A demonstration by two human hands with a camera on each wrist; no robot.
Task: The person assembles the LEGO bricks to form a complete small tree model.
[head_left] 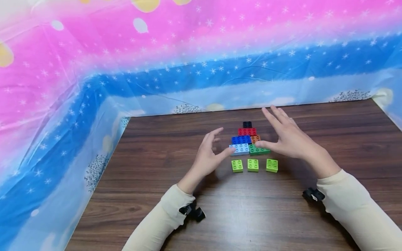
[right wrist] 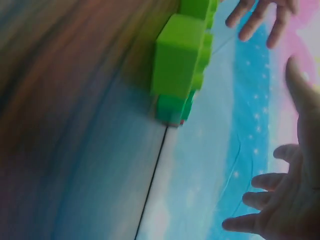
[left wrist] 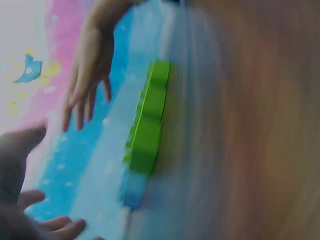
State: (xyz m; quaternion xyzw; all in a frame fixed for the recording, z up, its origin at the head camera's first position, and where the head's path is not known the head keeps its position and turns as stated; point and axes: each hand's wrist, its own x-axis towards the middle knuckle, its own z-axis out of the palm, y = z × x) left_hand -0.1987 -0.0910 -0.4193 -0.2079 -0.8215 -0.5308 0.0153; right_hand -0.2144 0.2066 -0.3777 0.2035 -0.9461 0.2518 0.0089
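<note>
Toy building bricks lie in stacked rows on the table: a black brick [head_left: 247, 124] at the far end, a red brick [head_left: 247, 131], a blue brick [head_left: 240, 139] beside an orange brick [head_left: 255, 139], then a light blue brick [head_left: 239, 149] beside a green brick [head_left: 259, 149]. Nearer stand three separate lime green bricks [head_left: 237, 166]. My left hand [head_left: 208, 153] hovers left of the rows, fingers spread, thumb near the light blue brick. On the right my right hand [head_left: 290, 136] is spread too, its thumb over the green brick. Neither hand holds anything.
The dark wooden table [head_left: 138, 195] carries the bricks near its middle. A pink and blue patterned cloth [head_left: 176, 66] hangs along the back and left edges. Black straps with small devices [head_left: 313, 194] sit on both cream-sleeved wrists.
</note>
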